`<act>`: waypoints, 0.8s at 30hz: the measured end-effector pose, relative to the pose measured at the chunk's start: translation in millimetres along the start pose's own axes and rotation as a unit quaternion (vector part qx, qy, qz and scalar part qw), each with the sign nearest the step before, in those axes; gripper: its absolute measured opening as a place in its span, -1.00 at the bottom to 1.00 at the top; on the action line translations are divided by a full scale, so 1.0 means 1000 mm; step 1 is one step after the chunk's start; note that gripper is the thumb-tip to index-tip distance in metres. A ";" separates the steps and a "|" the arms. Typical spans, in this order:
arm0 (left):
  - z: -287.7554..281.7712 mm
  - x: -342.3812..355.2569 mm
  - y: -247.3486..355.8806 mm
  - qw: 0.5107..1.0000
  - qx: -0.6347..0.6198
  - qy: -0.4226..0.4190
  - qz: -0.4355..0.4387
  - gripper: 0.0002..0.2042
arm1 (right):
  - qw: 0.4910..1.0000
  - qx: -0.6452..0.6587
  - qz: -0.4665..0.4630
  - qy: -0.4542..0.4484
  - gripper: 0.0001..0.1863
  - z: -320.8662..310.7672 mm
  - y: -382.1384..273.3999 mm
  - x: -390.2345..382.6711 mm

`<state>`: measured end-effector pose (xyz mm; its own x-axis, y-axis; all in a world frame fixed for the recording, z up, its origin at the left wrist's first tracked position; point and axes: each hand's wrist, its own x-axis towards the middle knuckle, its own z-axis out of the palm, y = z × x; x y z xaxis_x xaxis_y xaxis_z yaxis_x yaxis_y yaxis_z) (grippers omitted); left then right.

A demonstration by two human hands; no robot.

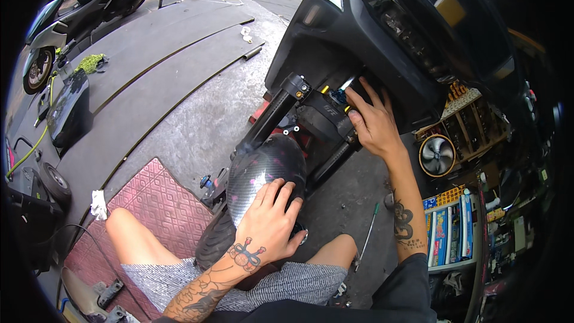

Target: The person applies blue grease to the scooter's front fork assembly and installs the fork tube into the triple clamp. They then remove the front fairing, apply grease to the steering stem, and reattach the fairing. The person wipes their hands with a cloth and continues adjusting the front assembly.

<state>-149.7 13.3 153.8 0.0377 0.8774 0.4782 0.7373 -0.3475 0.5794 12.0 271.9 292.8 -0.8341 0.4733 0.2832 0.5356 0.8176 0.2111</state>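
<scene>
My left hand point(272, 221) lies on the carbon-patterned front fender point(266, 164), its fingers spread over the curve and thumb out to the side. Under the fender is the black front tyre point(214, 240), between my knees. My right hand point(375, 121) reaches under the dark front bodywork point(359, 36) of the scooter with fingers stretched out. Its thumb is beside a gold bolt on the black fork clamp point(323, 110); some fingertips are hidden in shadow. The black fork leg point(272, 110) runs from the clamp toward the wheel on the left side.
A pink patterned mat point(143, 203) lies at left on the floor. A screwdriver-like tool with a green end point(375, 209) lies right of my knee. At right stand a round fan point(437, 155) and shelves. Another scooter point(95, 9) is parked far left.
</scene>
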 end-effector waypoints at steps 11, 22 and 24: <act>0.001 -0.002 -0.001 1.000 0.004 0.011 0.005 -0.39 | 0.998 0.057 -0.026 0.016 -0.46 0.006 -0.004 0.009; 0.001 -0.004 -0.002 1.000 0.000 0.005 0.003 -0.39 | 0.994 0.106 -0.030 -0.020 -0.41 0.010 0.007 0.034; 0.002 -0.004 -0.002 1.000 0.003 0.006 0.002 -0.39 | 0.995 0.086 -0.042 -0.033 -0.39 0.010 0.007 0.040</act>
<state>-149.9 10.9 149.9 0.0318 0.8719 0.4887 0.7405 -0.3490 0.5743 -18.7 299.9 296.5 -0.8846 0.4175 0.2080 0.4385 0.8963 0.0658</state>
